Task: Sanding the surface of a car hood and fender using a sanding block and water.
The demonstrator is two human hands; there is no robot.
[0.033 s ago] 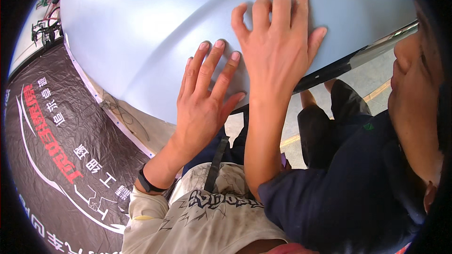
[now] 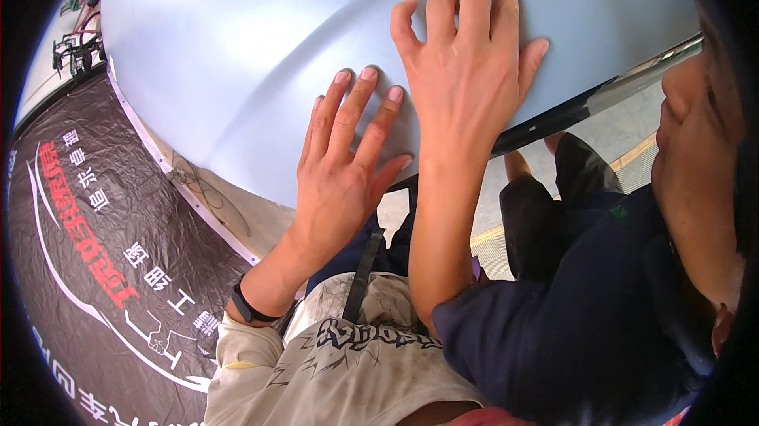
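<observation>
My left hand lies flat, fingers spread, on the lower edge of a large, smooth, light blue curved panel. It holds nothing. A black band circles my wrist, and my sleeve is beige. Just to the right, a co-worker's hand presses palm-down on the same panel, its forearm coming from a dark navy sleeve. The two hands nearly touch. My right hand is not in view.
The co-worker crouches close at the right, in dark clothes. A black sheet with red and white print covers the floor at the left. A dark trim strip runs along the panel's right edge. Cables and small gear sit at the upper left.
</observation>
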